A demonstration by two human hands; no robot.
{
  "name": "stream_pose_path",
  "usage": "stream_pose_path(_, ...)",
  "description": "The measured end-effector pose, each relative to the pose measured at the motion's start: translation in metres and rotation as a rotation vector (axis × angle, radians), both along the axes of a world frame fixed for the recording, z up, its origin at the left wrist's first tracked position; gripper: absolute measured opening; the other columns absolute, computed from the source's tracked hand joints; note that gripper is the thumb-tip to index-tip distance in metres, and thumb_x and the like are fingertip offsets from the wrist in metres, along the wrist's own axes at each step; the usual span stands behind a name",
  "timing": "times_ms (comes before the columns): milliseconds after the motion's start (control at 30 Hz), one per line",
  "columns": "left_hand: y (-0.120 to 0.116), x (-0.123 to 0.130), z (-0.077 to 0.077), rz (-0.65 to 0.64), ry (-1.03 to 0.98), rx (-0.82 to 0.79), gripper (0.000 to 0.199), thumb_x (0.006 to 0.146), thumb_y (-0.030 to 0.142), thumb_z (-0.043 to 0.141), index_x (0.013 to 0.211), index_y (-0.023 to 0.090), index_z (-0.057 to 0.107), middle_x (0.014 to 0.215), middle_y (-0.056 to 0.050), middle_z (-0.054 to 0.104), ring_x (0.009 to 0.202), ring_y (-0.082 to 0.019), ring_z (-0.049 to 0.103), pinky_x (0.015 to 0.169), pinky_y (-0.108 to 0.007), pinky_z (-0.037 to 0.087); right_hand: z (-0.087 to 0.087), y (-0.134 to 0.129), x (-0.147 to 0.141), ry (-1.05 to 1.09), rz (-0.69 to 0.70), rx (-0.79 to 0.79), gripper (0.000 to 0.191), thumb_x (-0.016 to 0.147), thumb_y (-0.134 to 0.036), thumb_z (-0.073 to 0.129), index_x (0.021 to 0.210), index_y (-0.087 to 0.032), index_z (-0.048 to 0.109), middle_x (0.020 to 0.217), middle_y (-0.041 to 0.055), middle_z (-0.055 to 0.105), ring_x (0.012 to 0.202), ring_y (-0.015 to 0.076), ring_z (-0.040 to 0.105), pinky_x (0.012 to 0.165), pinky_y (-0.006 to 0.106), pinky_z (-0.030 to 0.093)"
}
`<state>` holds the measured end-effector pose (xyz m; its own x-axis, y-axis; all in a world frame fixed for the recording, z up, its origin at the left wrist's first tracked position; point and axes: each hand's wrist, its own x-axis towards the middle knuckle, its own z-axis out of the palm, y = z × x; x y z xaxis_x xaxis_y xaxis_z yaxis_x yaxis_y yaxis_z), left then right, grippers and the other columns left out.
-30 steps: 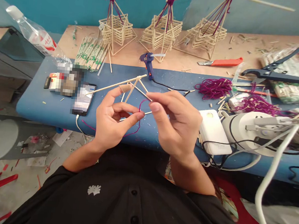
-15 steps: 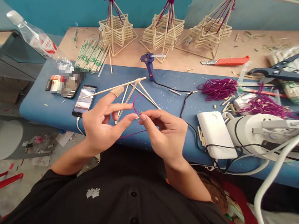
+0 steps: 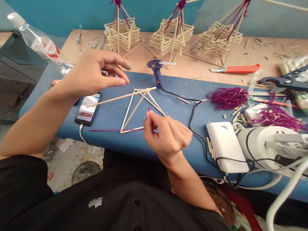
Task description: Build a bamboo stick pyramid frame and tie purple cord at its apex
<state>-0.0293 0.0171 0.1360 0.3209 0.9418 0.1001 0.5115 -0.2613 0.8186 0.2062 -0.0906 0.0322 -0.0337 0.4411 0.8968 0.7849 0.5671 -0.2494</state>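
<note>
My right hand (image 3: 167,133) is closed in a pinch on a purple string (image 3: 106,130), whose short end pokes up above the fingertips while the long part trails left across the blue mat. My left hand (image 3: 101,70) hovers over the table's left side, fingers apart and holding nothing, with a wrap on one fingertip. Between the hands lies a frame of thin wooden sticks (image 3: 128,109), one long stick sticking out left over the phone (image 3: 88,109). Beyond the frame rests a blue glue gun (image 3: 155,72).
Along the wall stand three stick structures (image 3: 172,37) tied with purple string. At right are an orange cutter (image 3: 240,68), a string bundle (image 3: 228,98), pruning shears (image 3: 290,81), a white power bank (image 3: 227,147) and cables. A plastic bottle (image 3: 44,47) leans at left.
My left hand has let go of the string's loop and moved up and left, away from my right hand. My right hand keeps its pinch on the string.
</note>
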Motion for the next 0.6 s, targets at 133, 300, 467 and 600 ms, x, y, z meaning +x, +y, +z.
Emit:
stream_pose_path(133, 0.028, 0.009, -0.006, -0.193, 0.022, -0.029, 0.047, 0.07, 0.013, 0.097, 0.114, 0.011, 0.081, 0.085, -0.003, 0.083, 0.064, -0.009, 0.064, 0.064, -0.023, 0.047, 0.004, 0.009, -0.001, -0.075, 0.026, 0.064, 0.008, 0.092, -0.013, 0.08, 0.092, -0.02, 0.077, 0.053, -0.0061, 0.059, 0.049, 0.01, 0.043, 0.05, 0.032, 0.032)
stream_pose_path(300, 0.027, 0.02, 0.007, -0.264, 0.139, -0.321, 0.033, 0.075, 0.03, 0.092, 0.101, 0.016, 0.075, 0.078, -0.003, 0.081, 0.074, -0.015, 0.075, 0.071, -0.027, 0.05, 0.009, 0.018, -0.001, -0.152, 0.036, 0.114, 0.008, 0.095, -0.011, 0.079, 0.089, -0.016, 0.076, 0.053, -0.0081, 0.053, 0.05, 0.0072, 0.036, 0.053, 0.031, 0.029)
stream_pose_path(467, 0.026, 0.023, 0.008, -0.311, 0.213, -0.547, 0.03, 0.08, 0.041, 0.083, 0.09, 0.02, 0.064, 0.069, 0.002, 0.076, 0.064, -0.011, 0.063, 0.069, -0.026, 0.042, 0.005, 0.025, 0.001, -0.195, 0.115, 0.145, 0.015, 0.087, -0.006, 0.085, 0.1, -0.011, 0.078, 0.052, -0.01, 0.049, 0.052, 0.0088, 0.029, 0.054, 0.033, 0.024)
stream_pose_path(600, 0.029, 0.029, 0.008, -0.355, 0.269, -0.633, 0.028, 0.079, 0.042, 0.08, 0.088, 0.022, 0.062, 0.07, 0.003, 0.074, 0.06, -0.012, 0.051, 0.065, -0.027, 0.036, 0.003, 0.028, 0.003, -0.22, 0.154, 0.128, 0.021, 0.089, -0.005, 0.082, 0.109, -0.01, 0.079, 0.053, -0.0098, 0.05, 0.052, 0.0087, 0.031, 0.055, 0.034, 0.022)
